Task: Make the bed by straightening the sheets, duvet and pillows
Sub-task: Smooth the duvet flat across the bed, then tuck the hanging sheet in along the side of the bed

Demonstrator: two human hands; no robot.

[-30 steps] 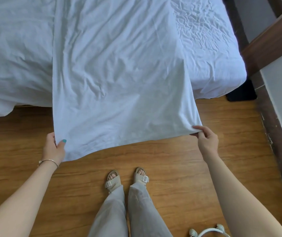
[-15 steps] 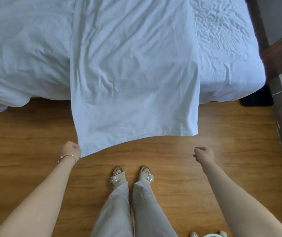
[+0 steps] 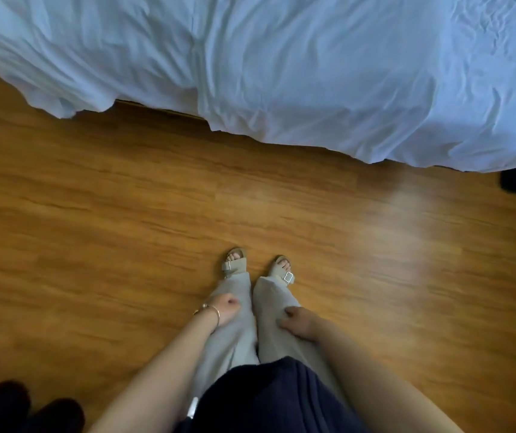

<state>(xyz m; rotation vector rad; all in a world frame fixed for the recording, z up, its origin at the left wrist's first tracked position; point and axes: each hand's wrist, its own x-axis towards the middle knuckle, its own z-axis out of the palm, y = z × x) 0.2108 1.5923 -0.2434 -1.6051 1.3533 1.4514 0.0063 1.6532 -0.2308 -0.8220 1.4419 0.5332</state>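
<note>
Head view: we see both hands down at the thighs, well apart from the bedding. Left hand (image 3: 226, 311), bracelet (image 3: 209, 309) at the wrist, rests against the left trouser leg with fingers loosely curled, holding nothing. Right hand (image 3: 298, 320) lies on the right trouser leg, fingers relaxed, its grip likewise on nothing. White sheet (image 3: 297, 73) lies rumpled over the bed and hangs off its near edge toward the wood floor (image 3: 125, 214). Sandals (image 3: 234, 264) stand side by side on the floor. Frame is motion-blurred.
</note>
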